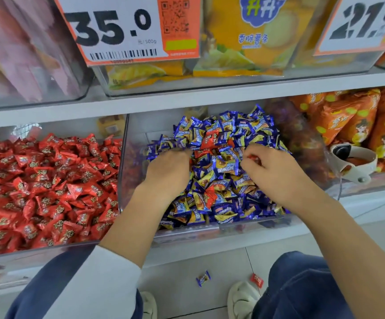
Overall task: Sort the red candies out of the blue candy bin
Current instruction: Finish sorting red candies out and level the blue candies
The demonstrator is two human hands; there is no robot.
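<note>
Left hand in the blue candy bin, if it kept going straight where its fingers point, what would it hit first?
Probably the red-wrapped candy lying among the blue-wrapped candies just beyond the left hand fingertips; depth is unclear, so blue wrappers may come first.

The clear blue candy bin [210, 229] is heaped with blue-and-yellow wrapped candies [223, 203]. Red candies [206, 140] lie among them just beyond both sets of fingertips; another red one [210, 196] sits between the wrists, nearer than the fingers
</note>
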